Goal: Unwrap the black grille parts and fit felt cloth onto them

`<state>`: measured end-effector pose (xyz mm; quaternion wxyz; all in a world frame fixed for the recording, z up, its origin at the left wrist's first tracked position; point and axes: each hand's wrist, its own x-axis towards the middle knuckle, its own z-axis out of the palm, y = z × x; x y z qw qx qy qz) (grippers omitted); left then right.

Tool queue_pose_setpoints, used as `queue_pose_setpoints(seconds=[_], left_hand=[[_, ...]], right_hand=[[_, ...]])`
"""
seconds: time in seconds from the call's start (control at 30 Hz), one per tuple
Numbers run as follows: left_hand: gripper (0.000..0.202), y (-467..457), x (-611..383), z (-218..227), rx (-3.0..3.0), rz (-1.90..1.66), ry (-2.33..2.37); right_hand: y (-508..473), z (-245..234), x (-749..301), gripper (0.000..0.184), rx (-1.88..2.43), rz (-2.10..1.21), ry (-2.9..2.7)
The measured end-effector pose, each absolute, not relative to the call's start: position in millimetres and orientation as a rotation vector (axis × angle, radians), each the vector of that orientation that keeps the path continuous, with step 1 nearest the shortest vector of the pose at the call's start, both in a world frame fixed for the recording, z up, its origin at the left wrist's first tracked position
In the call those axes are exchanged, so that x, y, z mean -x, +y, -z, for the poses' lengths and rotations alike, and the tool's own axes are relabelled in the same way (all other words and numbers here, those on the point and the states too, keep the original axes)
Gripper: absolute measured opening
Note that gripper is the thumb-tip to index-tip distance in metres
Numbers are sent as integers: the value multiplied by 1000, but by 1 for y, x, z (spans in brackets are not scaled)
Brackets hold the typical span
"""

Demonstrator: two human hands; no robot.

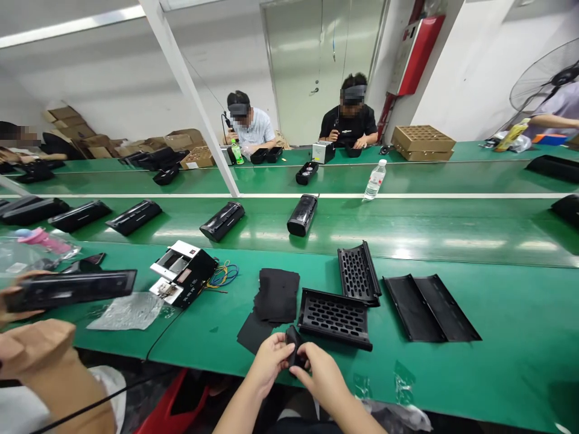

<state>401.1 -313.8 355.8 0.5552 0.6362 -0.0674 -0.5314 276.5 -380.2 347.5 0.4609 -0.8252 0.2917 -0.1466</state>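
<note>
My left hand (272, 357) and my right hand (319, 369) meet at the table's front edge. Between them is a small, bent black piece (293, 339) that looks like a soft sheet, pinched by the fingers of both. Just beyond lies a stack of thin black sheets (278, 295), with a few loose black sheets (256, 331) fanned out below it. To the right of the stack sits a black slotted grille (335, 319), and a second black grille (359, 274) leans against its far side. Further right lie two black curved panels (429, 307), side by side.
Left of the sheets stands a white-and-black machine (183, 274) with coiled wires (224, 276). A co-worker's hand at far left holds a black housing (76, 290). Several black units line the green conveyor (407, 226). A water bottle (375, 179) stands across it. Plastic bags (404, 386) lie near the front edge.
</note>
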Motion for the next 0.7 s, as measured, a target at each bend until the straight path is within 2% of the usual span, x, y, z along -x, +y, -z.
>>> queue_pose_setpoints(seconds=[0.1, 0.3, 0.43, 0.57, 0.7], left_hand=[[32, -317, -391, -370, -1398, 1256, -167], [30, -325, -395, -368, -1396, 1286, -134], [33, -324, -415, -358, -1516, 1242, -175], [35, -320, -438, -342, -1906, 1112, -398], [24, -322, -456, -326, -2197, 951, -549]], right_hand=[[-379, -343, -280, 5, 2083, 363, 732], [-399, -348, -265, 25, 1869, 503, 672], [-431, -347, -236, 29, 1460, 663, 907], [-467, -349, -199, 27, 961, 887, 1028], [-494, -349, -162, 25, 627, 1161, 1093]])
